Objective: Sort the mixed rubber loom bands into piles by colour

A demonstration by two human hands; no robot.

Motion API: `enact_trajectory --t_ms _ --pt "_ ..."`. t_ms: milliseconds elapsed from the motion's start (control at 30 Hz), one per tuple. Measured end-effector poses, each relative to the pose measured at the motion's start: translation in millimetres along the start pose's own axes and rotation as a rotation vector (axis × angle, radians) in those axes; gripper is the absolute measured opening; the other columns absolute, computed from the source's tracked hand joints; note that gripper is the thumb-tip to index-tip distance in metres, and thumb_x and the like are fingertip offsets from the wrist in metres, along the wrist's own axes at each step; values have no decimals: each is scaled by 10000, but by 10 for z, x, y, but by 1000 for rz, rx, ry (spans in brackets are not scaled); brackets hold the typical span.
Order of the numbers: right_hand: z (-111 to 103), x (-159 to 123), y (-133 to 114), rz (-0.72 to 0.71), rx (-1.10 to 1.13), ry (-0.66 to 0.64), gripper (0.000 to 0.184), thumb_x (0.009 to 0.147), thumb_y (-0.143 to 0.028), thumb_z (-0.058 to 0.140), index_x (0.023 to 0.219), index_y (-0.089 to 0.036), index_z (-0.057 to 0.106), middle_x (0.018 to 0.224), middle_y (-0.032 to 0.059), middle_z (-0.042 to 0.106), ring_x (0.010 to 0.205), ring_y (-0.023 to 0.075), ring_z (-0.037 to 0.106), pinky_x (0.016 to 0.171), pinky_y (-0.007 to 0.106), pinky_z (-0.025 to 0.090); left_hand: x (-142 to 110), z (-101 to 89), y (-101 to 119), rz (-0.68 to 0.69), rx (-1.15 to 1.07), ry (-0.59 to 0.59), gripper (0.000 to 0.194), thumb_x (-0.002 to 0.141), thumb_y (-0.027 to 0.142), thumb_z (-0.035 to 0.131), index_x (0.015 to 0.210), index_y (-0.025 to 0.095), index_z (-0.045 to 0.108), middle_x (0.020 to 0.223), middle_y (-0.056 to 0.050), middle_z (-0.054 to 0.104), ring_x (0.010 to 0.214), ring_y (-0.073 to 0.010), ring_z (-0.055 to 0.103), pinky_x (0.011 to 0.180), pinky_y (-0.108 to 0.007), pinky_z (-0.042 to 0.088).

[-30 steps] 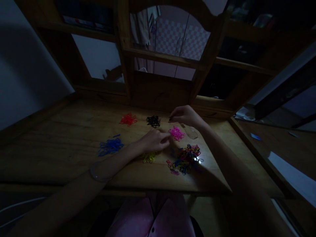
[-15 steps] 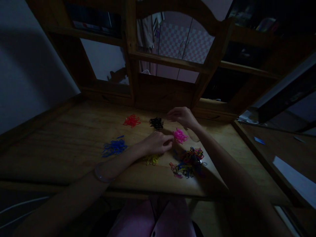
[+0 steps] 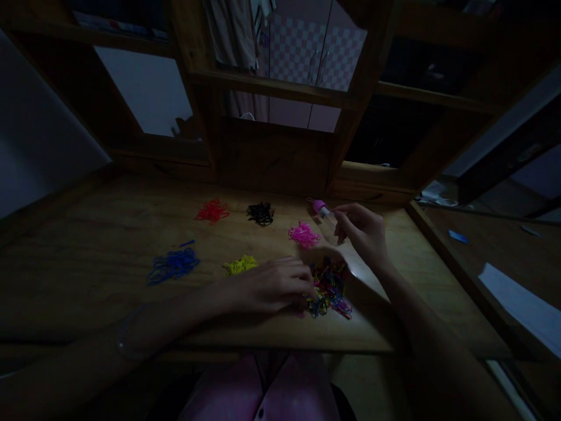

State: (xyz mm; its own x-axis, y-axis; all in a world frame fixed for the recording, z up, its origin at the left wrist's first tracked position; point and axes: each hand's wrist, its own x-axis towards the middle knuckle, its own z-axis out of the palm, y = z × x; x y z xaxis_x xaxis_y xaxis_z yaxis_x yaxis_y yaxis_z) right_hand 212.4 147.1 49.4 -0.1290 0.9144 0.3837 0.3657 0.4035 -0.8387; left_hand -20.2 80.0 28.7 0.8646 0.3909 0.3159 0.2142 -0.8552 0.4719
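My left hand (image 3: 278,285) reaches over the left edge of a mixed-colour pile of rubber bands (image 3: 328,289). Its fingers are bent and a little apart, and I see nothing held in them. My right hand (image 3: 362,233) is raised to the right of a pink pile of rubber bands (image 3: 304,234). Thumb and forefinger meet there in a pinch; whatever they hold is too small to make out. Just beside those fingertips lies a clear bottle with a pink cap (image 3: 319,205); contact cannot be told. Yellow rubber bands (image 3: 240,265) sit left of my left hand.
Farther off on the wooden tabletop (image 3: 100,234) are red rubber bands (image 3: 213,211), black ones (image 3: 260,213) and blue ones (image 3: 174,265). A wooden shelf unit (image 3: 272,155) rises along the back edge. On the lower surface at right lies white paper (image 3: 521,307).
My left hand has moved from the pink pile toward me, to the mixed pile. The right hand has drawn back from near the black pile to the right, uncovering the bottle's cap. The view has shifted.
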Motion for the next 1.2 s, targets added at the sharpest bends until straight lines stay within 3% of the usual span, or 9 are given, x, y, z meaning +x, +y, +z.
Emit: enact_trajectory --t_ms 333,800,933,1000,1033,1167,1200 --pt "58 -91 -65 -83 -148 -37 289 939 -451 531 972 -189 649 620 -4 616 478 106 576 478 236 451 83 60 50 -11 63 -8 177 916 343 612 1015 204 657 1020 -77 633 975 -214 554 879 -358 429" --pt "91 -95 -80 -48 -136 -54 266 934 -440 546 977 -199 647 631 -5 612 493 108 575 504 247 458 98 181 -41 -44 41 -59 82 916 275 595 934 196 604 997 -54 615 971 -200 529 903 -331 423" --pt "53 -82 -106 -28 -13 -47 299 916 -472 568 956 -185 640 626 -5 610 476 108 565 472 243 451 82 191 -168 -28 39 -5 82 878 271 631 887 194 608 963 -54 615 962 -205 534 918 -343 406" --pt "-35 -58 -130 18 67 -161 324 905 -492 577 939 -175 640 603 -13 597 458 103 552 447 231 440 75 171 -219 -31 27 40 75 874 262 634 882 191 612 965 -55 619 969 -204 536 920 -342 399" --pt "-93 -45 -142 58 86 -289 337 899 -499 584 923 -168 646 585 -19 588 451 100 545 438 223 434 72 154 -235 -33 22 58 68 879 255 627 887 190 614 969 -56 623 970 -202 537 918 -340 396" --pt "-293 -36 -164 190 -21 -1052 359 838 -497 671 886 -144 711 639 1 647 493 92 565 457 196 424 61 77 -236 -47 19 73 77 917 247 576 912 177 608 925 -53 640 914 -186 554 883 -328 399" --pt "-306 -50 -166 189 -68 -1188 356 820 -491 693 901 -146 726 683 11 675 517 93 579 472 192 425 58 63 -229 -55 19 73 83 923 247 569 912 174 606 911 -51 643 897 -181 558 868 -321 402"
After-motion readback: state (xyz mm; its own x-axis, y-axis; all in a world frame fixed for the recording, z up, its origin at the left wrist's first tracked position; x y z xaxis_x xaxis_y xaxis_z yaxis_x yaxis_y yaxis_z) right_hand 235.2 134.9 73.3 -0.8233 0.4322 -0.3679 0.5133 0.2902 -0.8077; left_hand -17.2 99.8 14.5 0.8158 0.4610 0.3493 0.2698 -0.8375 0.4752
